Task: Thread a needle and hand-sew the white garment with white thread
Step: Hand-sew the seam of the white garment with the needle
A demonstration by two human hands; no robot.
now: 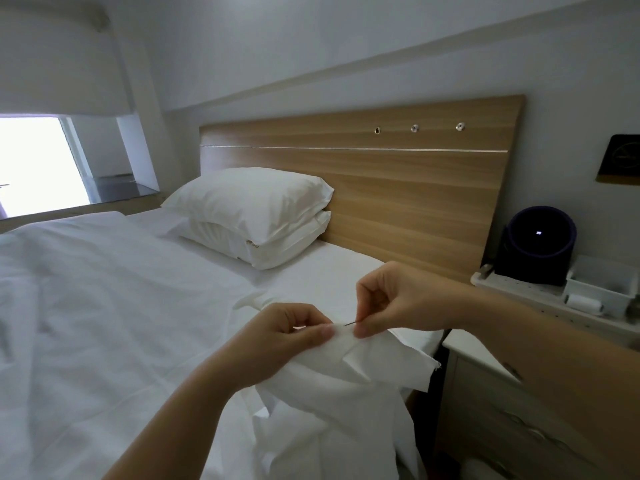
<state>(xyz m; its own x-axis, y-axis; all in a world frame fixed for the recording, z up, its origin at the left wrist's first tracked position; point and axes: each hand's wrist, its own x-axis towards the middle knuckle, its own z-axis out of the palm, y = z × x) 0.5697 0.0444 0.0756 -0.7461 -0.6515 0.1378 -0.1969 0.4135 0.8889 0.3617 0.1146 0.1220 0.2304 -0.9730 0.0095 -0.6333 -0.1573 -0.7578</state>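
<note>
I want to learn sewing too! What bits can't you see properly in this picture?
White thread: too thin and white on white in the head view; whether the needle is threaded is unclear.
Needle: only a short dark bit shows; fingers of the right hand hide the rest.
White garment: pinched by the left hand, its lower part is cut off by the bottom edge.

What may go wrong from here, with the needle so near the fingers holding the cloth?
1. The right hand pinches the needle, aimed toward the left hand, which pinches the white garment close by: a push may prick it.
2. If the needle slips, it may vanish in the garment's folds or on the white bed.
3. The thread does not show against the white; a tangle may go unnoticed.
</note>
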